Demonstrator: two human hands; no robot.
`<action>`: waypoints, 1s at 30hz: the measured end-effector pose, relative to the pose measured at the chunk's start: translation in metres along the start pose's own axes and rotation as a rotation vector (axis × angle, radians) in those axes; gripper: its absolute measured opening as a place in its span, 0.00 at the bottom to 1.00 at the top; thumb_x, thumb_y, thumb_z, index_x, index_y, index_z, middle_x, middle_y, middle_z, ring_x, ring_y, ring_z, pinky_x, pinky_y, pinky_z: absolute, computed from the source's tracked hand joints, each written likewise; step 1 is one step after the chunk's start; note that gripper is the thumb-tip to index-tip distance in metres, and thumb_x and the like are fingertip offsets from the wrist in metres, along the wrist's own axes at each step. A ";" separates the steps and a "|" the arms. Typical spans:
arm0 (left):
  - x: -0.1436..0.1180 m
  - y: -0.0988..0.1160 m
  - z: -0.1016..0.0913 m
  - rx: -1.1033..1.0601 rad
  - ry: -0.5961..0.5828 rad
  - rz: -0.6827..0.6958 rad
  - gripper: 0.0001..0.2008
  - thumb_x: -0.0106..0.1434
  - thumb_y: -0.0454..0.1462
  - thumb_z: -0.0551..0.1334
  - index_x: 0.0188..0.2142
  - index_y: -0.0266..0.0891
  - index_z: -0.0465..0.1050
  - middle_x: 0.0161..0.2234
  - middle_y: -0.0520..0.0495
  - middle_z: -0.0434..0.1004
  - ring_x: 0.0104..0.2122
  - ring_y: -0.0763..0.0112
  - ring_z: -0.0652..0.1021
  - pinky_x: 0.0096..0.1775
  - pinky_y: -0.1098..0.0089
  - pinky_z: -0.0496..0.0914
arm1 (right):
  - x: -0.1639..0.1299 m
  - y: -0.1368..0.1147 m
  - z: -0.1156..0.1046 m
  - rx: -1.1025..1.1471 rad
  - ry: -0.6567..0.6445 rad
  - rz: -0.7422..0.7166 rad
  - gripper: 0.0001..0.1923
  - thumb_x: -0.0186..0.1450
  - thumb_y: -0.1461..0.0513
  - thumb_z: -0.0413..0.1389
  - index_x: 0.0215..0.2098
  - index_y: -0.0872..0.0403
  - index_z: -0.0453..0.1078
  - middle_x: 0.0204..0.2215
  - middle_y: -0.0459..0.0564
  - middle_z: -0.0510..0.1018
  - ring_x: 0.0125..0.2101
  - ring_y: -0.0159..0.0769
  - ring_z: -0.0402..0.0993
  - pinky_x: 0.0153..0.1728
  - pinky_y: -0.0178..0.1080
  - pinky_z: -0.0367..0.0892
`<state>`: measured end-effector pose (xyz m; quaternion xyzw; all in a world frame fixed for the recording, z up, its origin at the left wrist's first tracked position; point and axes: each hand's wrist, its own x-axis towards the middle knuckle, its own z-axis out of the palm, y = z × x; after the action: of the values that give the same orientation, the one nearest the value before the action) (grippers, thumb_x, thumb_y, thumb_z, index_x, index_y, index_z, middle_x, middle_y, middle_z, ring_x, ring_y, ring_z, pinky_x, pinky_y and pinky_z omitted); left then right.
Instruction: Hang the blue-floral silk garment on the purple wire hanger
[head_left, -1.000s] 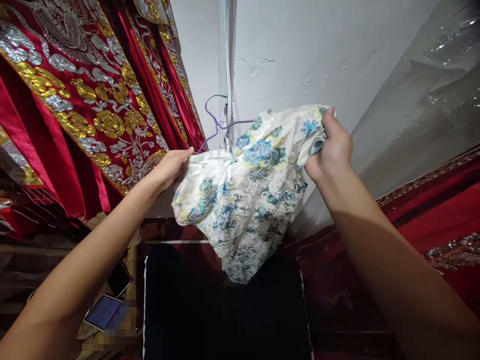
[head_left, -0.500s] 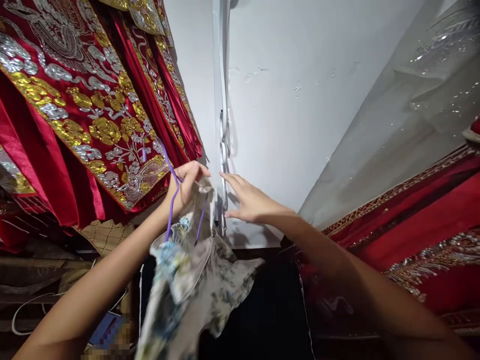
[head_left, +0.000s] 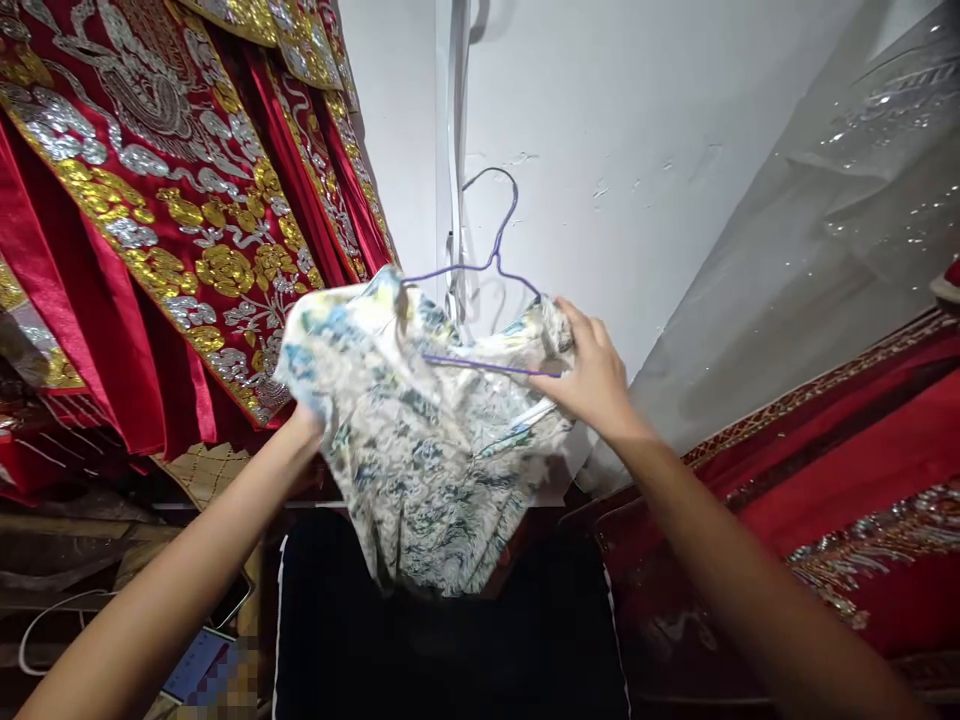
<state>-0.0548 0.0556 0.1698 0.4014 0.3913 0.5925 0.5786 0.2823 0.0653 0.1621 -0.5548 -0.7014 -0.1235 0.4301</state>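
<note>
Floral garment point(head_left: 427, 450), cream-blue, crumpled, purple hanger point(head_left: 491, 262)

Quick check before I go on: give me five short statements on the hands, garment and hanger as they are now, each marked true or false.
1. The floral garment sits on a purple hanger. True.
2. The right hand grips the garment's edge by the hanger. True.
3. The left hand is free of the garment. False: it is under the garment's left side, mostly hidden by it.
4. The hanger hook points down. False: it points up, in front of the white wall.
5. Red embroidered cloth hangs to the left. True.
</note>
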 end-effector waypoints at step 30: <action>-0.090 -0.173 -0.014 -0.229 0.263 -0.174 0.33 0.61 0.41 0.71 0.64 0.47 0.64 0.64 0.45 0.69 0.67 0.61 0.65 0.68 0.63 0.57 | -0.116 -0.043 0.095 0.730 0.192 0.672 0.25 0.62 0.54 0.57 0.55 0.55 0.65 0.46 0.59 0.77 0.39 0.42 0.76 0.42 0.46 0.73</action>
<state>-0.0029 -0.0300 0.0015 0.2169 0.4268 0.6282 0.6133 0.2019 0.0342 0.0324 -0.5495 -0.4390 0.2246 0.6745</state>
